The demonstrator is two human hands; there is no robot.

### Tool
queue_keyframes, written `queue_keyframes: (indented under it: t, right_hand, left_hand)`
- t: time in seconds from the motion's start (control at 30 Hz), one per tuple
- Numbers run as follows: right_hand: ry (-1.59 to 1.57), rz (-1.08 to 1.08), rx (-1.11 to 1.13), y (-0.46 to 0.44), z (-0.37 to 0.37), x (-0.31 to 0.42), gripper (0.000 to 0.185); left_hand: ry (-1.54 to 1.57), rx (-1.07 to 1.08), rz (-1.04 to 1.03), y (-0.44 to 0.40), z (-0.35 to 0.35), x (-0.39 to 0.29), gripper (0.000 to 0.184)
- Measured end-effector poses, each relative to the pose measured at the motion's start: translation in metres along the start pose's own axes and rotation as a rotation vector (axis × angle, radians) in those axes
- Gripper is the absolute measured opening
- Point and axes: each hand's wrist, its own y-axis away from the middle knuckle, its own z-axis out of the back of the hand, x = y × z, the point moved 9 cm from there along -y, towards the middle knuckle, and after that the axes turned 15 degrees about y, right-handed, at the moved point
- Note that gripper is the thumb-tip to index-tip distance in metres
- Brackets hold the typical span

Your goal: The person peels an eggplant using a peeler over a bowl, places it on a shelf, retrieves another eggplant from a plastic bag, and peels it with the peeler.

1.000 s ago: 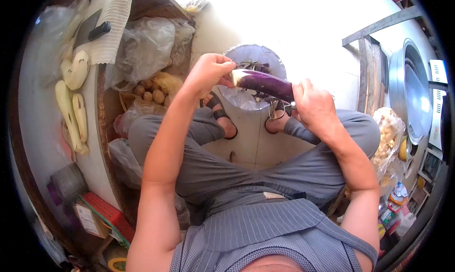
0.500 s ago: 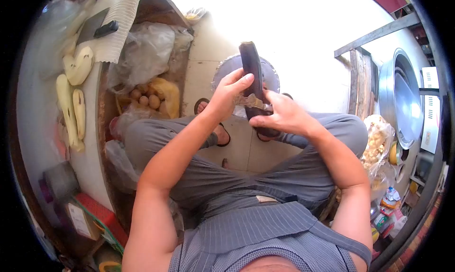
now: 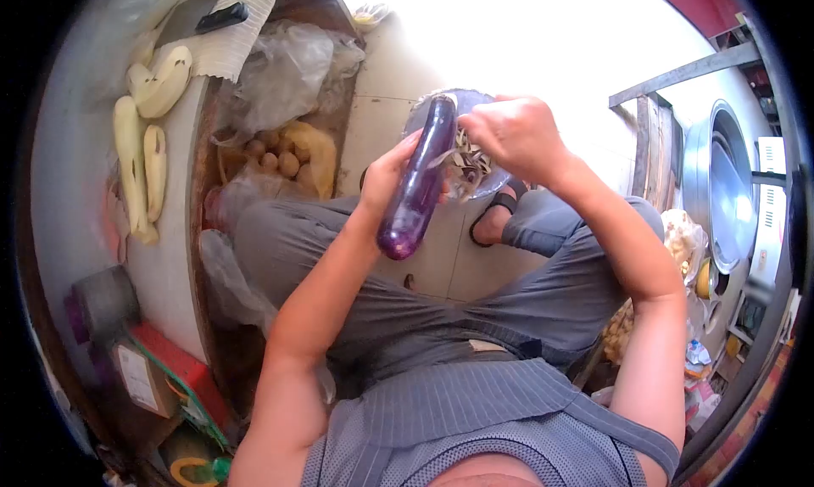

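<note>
My left hand [image 3: 387, 178] is wrapped round a glossy purple eggplant [image 3: 419, 180], which slants with its stem end away from me and its rounded end towards me. A strip of skin sticks out at its right side. My right hand [image 3: 521, 141] is closed beside the stem end, to the right; whatever is in its fingers is hidden. Below both hands stands a plastic-lined bin [image 3: 424, 112] on the floor, with peelings [image 3: 469, 158] in it.
Peeled eggplants [image 3: 131, 160] lie on the left counter, with a black-handled cleaver [image 3: 222, 17] on a ribbed sheet. Under the counter are potatoes [image 3: 278, 160] and plastic bags [image 3: 284, 71]. A large metal basin [image 3: 721, 181] and a wooden frame [image 3: 653, 143] stand right.
The eggplant has tilted and come nearer to me, its rounded end swinging left. My right hand has left it and moved up and right. The bin's peelings now show.
</note>
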Motion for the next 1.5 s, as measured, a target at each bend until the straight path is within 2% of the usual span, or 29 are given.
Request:
queue_keyframes:
  t: [0.03,0.1,0.13,0.23,0.27,0.3,0.37,0.4,0.43,0.5,0.53,0.57,0.6,0.63,0.7,0.73,0.77,0.83,0.9,0.93,0.97,1.03,1.1,1.17,1.2,1.23,1.3,1.33,1.5]
  right_hand:
    - [0.002,-0.010,0.004,-0.005,-0.001,0.009,0.036]
    - [0.078,0.121,-0.008,-0.012,-0.003,0.035,0.035]
    - [-0.019,0.145,-0.089,-0.013,-0.002,0.038,0.031]
    - [0.059,0.128,-0.010,-0.016,-0.021,0.025,0.036]
    - [0.055,0.116,0.002,-0.017,-0.029,0.016,0.035]
    - [0.051,0.107,0.005,-0.020,-0.036,0.012,0.035]
    - [-0.039,0.117,-0.113,-0.025,-0.038,0.004,0.036]
    - [0.070,0.132,-0.014,-0.025,-0.057,-0.014,0.033]
    - [0.187,0.138,0.052,-0.026,-0.064,-0.031,0.025]
    - [0.500,0.224,0.021,-0.019,-0.080,-0.059,0.023]
    - [0.504,0.214,0.021,-0.015,-0.082,-0.067,0.023]
    - [0.382,0.071,0.068,-0.012,-0.085,-0.088,0.029]
    - [0.256,-0.072,0.114,-0.009,-0.087,-0.103,0.045]
    - [0.256,-0.083,0.118,-0.005,-0.089,-0.108,0.045]
    - [0.221,-0.243,0.060,-0.002,-0.085,-0.124,0.053]
    - [0.180,-0.336,0.150,0.001,-0.089,-0.132,0.037]
    - [0.173,-0.332,0.152,0.003,-0.090,-0.126,0.037]
    - [0.474,0.053,0.035,-0.001,-0.078,-0.076,0.016]
    - [0.254,0.193,-0.078,-0.004,-0.058,-0.031,0.012]
    - [0.046,0.157,-0.035,-0.008,-0.056,-0.015,0.009]
    - [-0.099,0.107,0.085,-0.011,-0.055,-0.003,0.017]
    - [-0.238,0.153,-0.003,-0.010,-0.045,0.019,0.024]
    - [-0.241,0.147,-0.043,-0.007,-0.054,0.006,0.025]
    - [-0.123,0.040,0.066,-0.008,-0.067,-0.022,0.026]
    - [-0.076,0.020,0.157,-0.008,-0.072,-0.036,0.017]
    - [-0.070,0.010,0.152,-0.005,-0.078,-0.051,0.017]
    - [0.298,0.189,-0.016,0.006,-0.085,-0.062,0.018]
    - [0.280,0.187,-0.012,0.007,-0.088,-0.070,0.025]
    - [0.313,0.186,-0.055,0.020,-0.110,-0.101,0.027]
  left_hand:
    - [0.000,0.001,0.011,-0.001,0.002,0.004,0.043]
    - [0.028,-0.009,-0.071,-0.002,0.007,0.001,0.045]
    - [0.036,-0.012,-0.085,-0.002,0.011,0.001,0.047]
    - [0.142,-0.025,-0.110,0.004,0.003,-0.003,0.050]
    - [0.190,-0.119,-0.135,0.006,-0.002,-0.007,0.052]
    - [0.187,-0.124,-0.126,0.007,0.005,-0.007,0.052]
    - [0.195,0.095,-0.053,0.006,-0.002,-0.006,0.052]
    - [0.211,0.004,-0.053,0.011,0.001,-0.006,0.052]
    - [0.209,0.005,-0.044,0.014,0.000,-0.008,0.052]
    - [0.183,0.012,-0.051,0.018,-0.005,-0.012,0.051]
    - [0.196,0.026,-0.059,0.020,-0.011,-0.014,0.051]
    - [0.191,0.029,-0.048,0.016,-0.010,-0.015,0.051]
    - [0.210,0.186,-0.034,0.014,-0.022,-0.017,0.054]
    - [0.233,0.342,-0.020,0.017,-0.033,-0.020,0.057]
    - [0.224,0.244,-0.006,0.014,-0.022,-0.018,0.058]
    - [0.212,0.121,-0.030,0.009,-0.012,-0.016,0.056]
    - [0.198,0.000,-0.055,0.005,-0.003,-0.014,0.055]
    - [0.267,-0.023,-0.097,-0.001,0.008,-0.008,0.050]
    - [0.132,-0.167,-0.077,-0.004,0.030,-0.001,0.049]
    - [0.106,-0.092,-0.035,-0.004,0.027,0.001,0.046]
    - [0.101,-0.095,-0.029,-0.005,0.022,0.005,0.046]
    - [0.258,-0.320,-0.208,-0.002,0.025,0.000,0.041]
    - [0.243,-0.331,-0.202,0.001,0.022,0.001,0.036]
    - [0.201,-0.066,-0.078,0.000,0.004,0.007,0.036]
    - [0.097,-0.145,-0.069,0.004,0.008,0.007,0.039]
    - [0.089,-0.140,-0.061,0.005,0.006,0.007,0.039]
    - [0.102,-0.132,-0.079,0.009,-0.002,0.004,0.042]
    - [0.160,-0.100,-0.064,0.011,-0.011,0.003,0.043]
    - [0.161,0.032,-0.102,0.012,-0.021,-0.010,0.047]
